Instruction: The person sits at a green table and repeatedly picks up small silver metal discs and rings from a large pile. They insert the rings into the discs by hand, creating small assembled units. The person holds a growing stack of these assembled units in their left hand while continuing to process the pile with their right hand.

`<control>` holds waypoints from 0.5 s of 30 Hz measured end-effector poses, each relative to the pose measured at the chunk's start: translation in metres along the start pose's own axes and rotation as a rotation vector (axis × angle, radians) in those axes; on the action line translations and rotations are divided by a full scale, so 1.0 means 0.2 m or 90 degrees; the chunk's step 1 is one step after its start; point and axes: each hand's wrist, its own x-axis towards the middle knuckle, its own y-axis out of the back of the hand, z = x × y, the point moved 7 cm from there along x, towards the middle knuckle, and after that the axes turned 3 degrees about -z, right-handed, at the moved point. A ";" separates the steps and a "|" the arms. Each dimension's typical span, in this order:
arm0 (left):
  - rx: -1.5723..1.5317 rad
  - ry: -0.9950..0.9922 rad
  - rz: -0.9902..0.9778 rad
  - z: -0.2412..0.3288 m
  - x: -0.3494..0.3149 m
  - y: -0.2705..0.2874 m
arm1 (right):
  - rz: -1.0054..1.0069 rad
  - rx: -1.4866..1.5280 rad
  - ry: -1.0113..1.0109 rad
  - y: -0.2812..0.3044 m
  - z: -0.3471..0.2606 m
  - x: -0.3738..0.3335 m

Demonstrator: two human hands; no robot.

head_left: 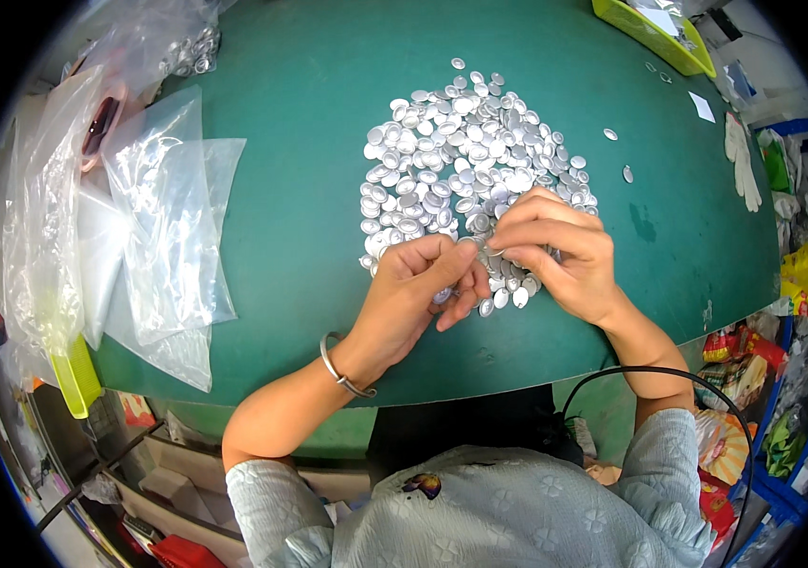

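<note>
A broad heap of small silver oval metal pieces (423, 170) lies on the green tabletop (300, 104). At the heap's near edge my two hands meet, fingertips almost touching. My left hand (423, 279) is closed, thumb against the fingers, with a silver oval piece showing among its curled fingers. Thumb and index finger of my right hand (560, 251) pinch a small, thin, light-coloured piece, mostly covered by the fingers; its kind I cannot make out. Loose oval pieces lie just beneath and beside both hands.
Clear plastic bags (172, 218) cover the table's left side. A yellow-green basket (659, 38) stands at the far right, and a white glove (741, 161) lies by the right edge. Two stray ovals (610, 134) sit right of the heap. A black cable (707, 383) loops past my right arm.
</note>
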 end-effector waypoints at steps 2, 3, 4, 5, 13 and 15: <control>0.017 -0.008 0.012 0.00 0.00 0.00 | 0.000 0.002 0.001 0.00 -0.01 0.01; 0.014 -0.021 0.022 0.00 0.00 -0.01 | 0.000 0.004 0.001 0.01 -0.01 0.01; 0.012 -0.034 0.030 0.01 0.01 -0.01 | -0.001 -0.003 0.002 0.01 -0.01 0.01; 0.018 -0.035 0.034 0.01 0.01 0.00 | -0.002 -0.009 0.003 0.01 -0.02 0.01; 0.037 -0.033 0.086 0.02 -0.01 0.00 | -0.024 -0.044 0.017 -0.01 -0.04 0.01; 0.045 -0.028 0.088 0.02 -0.01 0.01 | -0.022 -0.033 0.015 -0.02 -0.04 0.01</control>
